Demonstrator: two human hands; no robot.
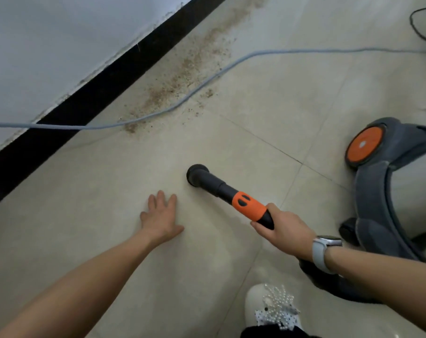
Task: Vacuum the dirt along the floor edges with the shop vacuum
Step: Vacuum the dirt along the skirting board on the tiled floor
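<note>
A band of brown dirt (pixel 182 74) lies on the beige tiles beside the black baseboard (pixel 92 98), running up toward the top of the view. My right hand (pixel 284 228) grips the rear of the black and orange vacuum nozzle (pixel 221 189). The nozzle's round mouth (pixel 197 175) is down at the floor, short of the dirt. My left hand (pixel 162 215) reaches out with fingers spread above the tiles, left of the nozzle, holding nothing. The grey shop vacuum with an orange wheel (pixel 392 186) stands at the right.
A light blue cord (pixel 202 85) crosses the floor over the dirt from left to upper right. Thin black cables (pixel 418 28) lie at the far right. My white beaded shoe (pixel 273 308) is at the bottom. The white wall (pixel 48 40) rises beyond the baseboard.
</note>
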